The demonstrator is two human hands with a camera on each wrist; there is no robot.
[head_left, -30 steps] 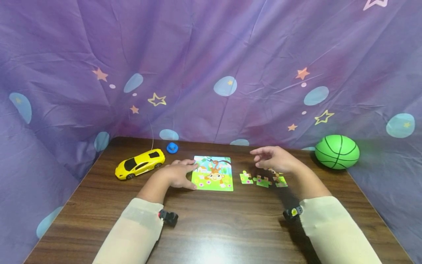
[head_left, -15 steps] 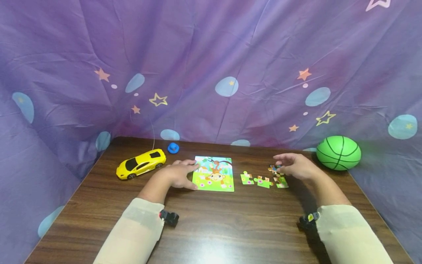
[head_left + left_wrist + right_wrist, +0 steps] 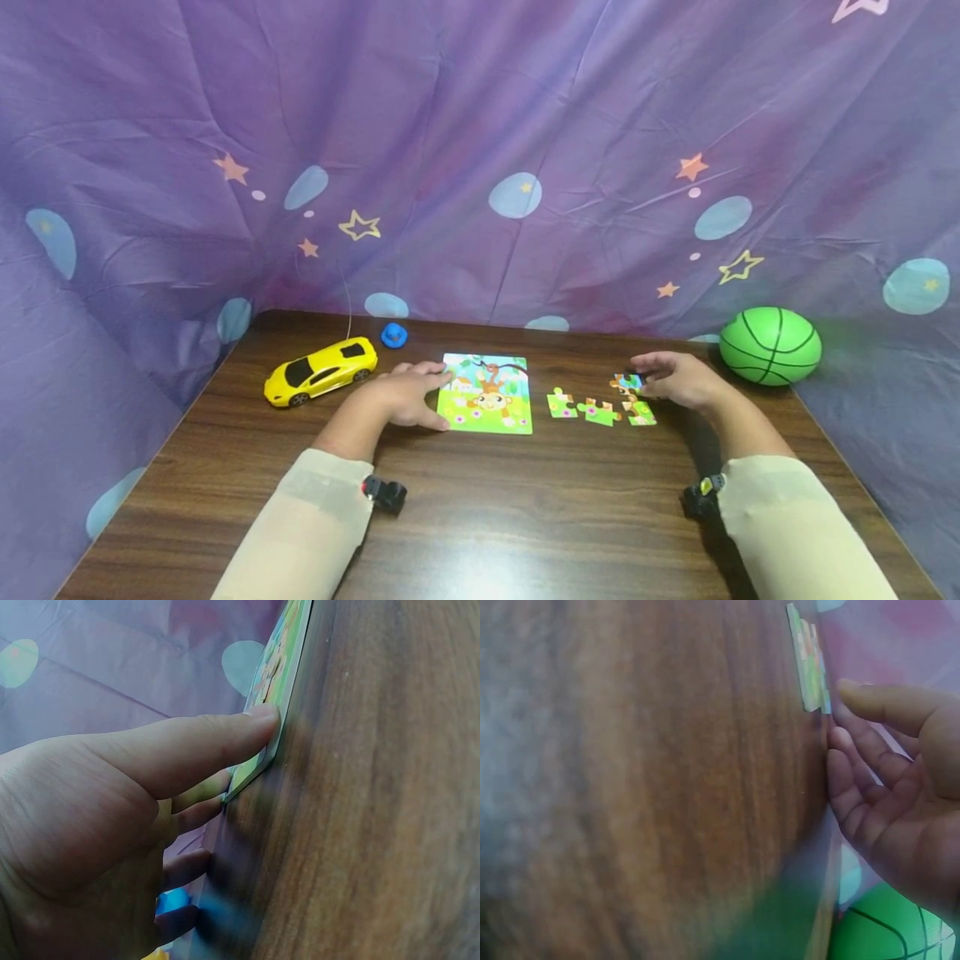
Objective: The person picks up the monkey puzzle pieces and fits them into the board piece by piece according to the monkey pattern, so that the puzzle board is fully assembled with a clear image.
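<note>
In the head view my left hand (image 3: 408, 396) touches the left edge of a square monkey-picture puzzle board (image 3: 486, 398) lying flat. The thumb (image 3: 225, 739) rests on the board's corner in the left wrist view, its other fingers reaching along the side. Right of the board lie several loose jigsaw pieces: a green one (image 3: 561, 406), another (image 3: 600, 412), one at lower right (image 3: 642, 413) and a blue-topped one (image 3: 628, 382). My right hand (image 3: 678, 379) is beside the blue-topped piece, fingers loosely bent. In the right wrist view its thumb (image 3: 885, 701) stands near the pieces, with nothing visibly pinched.
A yellow toy car (image 3: 322, 372) and a small blue rubber duck (image 3: 393, 336) stand at the back left of the wooden table (image 3: 480, 508). A green ball (image 3: 771, 346) sits at the back right. A purple curtain (image 3: 450, 150) hangs behind.
My right hand has moved right and lowered from above the loose pieces to beside them, uncovering the blue-topped piece. My left hand stays at the board.
</note>
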